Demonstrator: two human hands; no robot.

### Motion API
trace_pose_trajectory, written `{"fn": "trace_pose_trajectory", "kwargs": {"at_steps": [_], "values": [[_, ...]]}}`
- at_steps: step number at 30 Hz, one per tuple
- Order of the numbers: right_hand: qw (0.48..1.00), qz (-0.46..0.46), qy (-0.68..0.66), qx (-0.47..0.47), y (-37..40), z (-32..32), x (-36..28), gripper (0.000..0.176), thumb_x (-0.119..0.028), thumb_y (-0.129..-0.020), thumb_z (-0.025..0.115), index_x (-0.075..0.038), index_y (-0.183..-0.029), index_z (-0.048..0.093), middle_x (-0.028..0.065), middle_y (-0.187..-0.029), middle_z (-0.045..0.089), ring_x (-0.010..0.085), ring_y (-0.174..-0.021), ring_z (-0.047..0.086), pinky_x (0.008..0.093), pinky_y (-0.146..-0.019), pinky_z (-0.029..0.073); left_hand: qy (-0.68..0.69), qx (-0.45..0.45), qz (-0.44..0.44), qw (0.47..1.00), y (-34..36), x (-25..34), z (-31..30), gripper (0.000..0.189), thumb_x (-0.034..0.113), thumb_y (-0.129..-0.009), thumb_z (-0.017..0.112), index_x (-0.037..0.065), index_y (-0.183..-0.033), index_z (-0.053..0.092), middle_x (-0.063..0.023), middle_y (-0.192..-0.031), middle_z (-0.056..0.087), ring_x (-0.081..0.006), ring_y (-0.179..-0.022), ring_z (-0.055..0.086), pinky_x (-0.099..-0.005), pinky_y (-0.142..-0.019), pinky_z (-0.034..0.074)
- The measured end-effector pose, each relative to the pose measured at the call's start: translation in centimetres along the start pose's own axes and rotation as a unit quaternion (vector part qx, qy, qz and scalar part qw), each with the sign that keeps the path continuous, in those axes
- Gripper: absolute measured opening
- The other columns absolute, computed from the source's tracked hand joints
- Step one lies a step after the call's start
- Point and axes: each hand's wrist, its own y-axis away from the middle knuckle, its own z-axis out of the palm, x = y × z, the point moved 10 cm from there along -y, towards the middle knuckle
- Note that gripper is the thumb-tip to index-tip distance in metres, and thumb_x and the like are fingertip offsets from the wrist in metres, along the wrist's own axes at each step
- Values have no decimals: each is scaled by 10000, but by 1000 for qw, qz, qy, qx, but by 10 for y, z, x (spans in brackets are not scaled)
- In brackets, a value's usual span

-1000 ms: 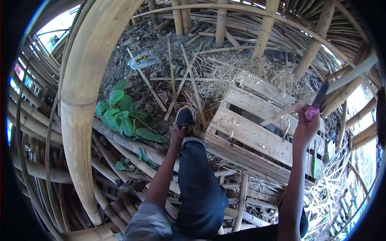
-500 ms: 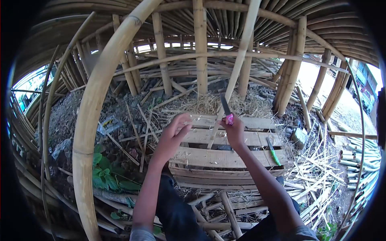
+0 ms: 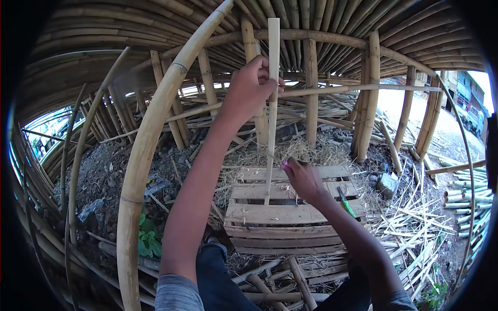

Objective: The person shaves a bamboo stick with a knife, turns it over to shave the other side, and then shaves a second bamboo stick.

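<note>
My left hand (image 3: 250,89) is raised and closed around a pale bamboo strip (image 3: 274,46) near its top. The strip stands almost upright, its lower end on a slatted wooden crate (image 3: 282,213). Lower down, my right hand (image 3: 306,180) is closed on a knife with a pink handle (image 3: 285,164). The knife's blade points left at the strip's lower part; whether it touches is hard to tell. A second knife, green-handled (image 3: 348,208), lies on the crate's right side, partly covered by my right forearm. Thin shavings are scattered on the slats.
A thick curved bamboo pole (image 3: 140,181) rises close on my left. Behind the crate stand bamboo posts (image 3: 311,93), with a thin horizontal pole (image 3: 358,88) across them. Split strips (image 3: 404,228) pile up on the right, near a stone block (image 3: 387,184).
My left hand has moved up and taken hold of the strip near its top. The strip now stands more upright. My right hand has moved slightly lower, its knife turned from pointing up to pointing left.
</note>
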Motion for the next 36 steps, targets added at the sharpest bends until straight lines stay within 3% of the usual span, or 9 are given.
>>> {"fn": "trace_pose_trajectory", "kwargs": {"at_steps": [2,6,9,12,18,23,27,33,36], "values": [[992,-94,33,75,-12,-38,-23,191,-228,-916,532,-48,-854,547,138,-747,641,340,-609,619,443,-523,488,70,-33,-30,997,-4,-3,5,239,114,-884,581,-4,-1082,518,-107,-930,669,-169,-901,663,-325,-811,533],[989,-91,42,106,-42,-78,-43,192,-240,-909,536,-51,-884,558,144,-753,644,341,-633,629,435,-525,500,48,-42,-71,995,-6,1,4,255,123,-889,577,-28,-1087,522,-116,-870,672,-175,-849,676,-313,-775,546],[988,-35,151,12,-43,-48,-28,227,-269,-914,515,-58,-871,587,155,-756,645,338,-658,645,429,-539,518,-22,-24,-36,999,-13,-6,3,250,146,-896,574,-22,-1079,547,-124,-857,677,-166,-800,683,-288,-691,555],[944,-186,267,-62,-26,12,-20,327,-307,-932,464,-46,-805,615,159,-662,634,339,-609,653,439,-536,522,-21,21,-44,999,-14,-7,1,236,168,-900,575,-16,-1047,574,-115,-827,684,-148,-753,685,-254,-604,538],[979,-68,181,65,-74,-87,-53,312,-263,-946,427,-53,-817,619,155,-631,626,346,-590,645,441,-542,528,-69,54,-55,995,-21,-8,-2,230,163,-897,576,-28,-1025,584,-100,-753,683,-127,-699,682,-242,-560,504],[946,-161,272,-71,-30,33,-8,329,-284,-950,412,-70,-820,625,138,-664,644,325,-595,654,426,-541,523,-112,72,-54,990,-23,-7,5,232,162,-889,577,-31,-1017,588,-109,-741,681,-130,-664,673,-267,-567,493],[936,-211,271,-77,-24,26,-13,316,-290,-942,427,-68,-834,626,122,-671,649,314,-590,655,420,-542,522,-111,72,-49,990,-27,-6,5,239,161,-890,572,-32,-1029,584,-116,-723,676,-130,-639,660,-267,-594,493],[968,-102,224,51,-79,-99,-37,278,-288,-933,448,-55,-901,596,126,-636,631,318,-566,644,424,-512,511,42,-14,-43,998,-37,-22,17,196,210,-911,553,18,-943,582,-70,-769,673,-142,-708,662,-275,-664,516],[967,-107,227,42,-63,-80,-21,284,-294,-936,449,-46,-913,585,125,-623,625,321,-561,642,421,-507,513,113,-52,-66,990,-36,-24,27,190,174,-912,558,-2,-979,577,-95,-779,662,-179,-725,682,-301,-658,558]]}}
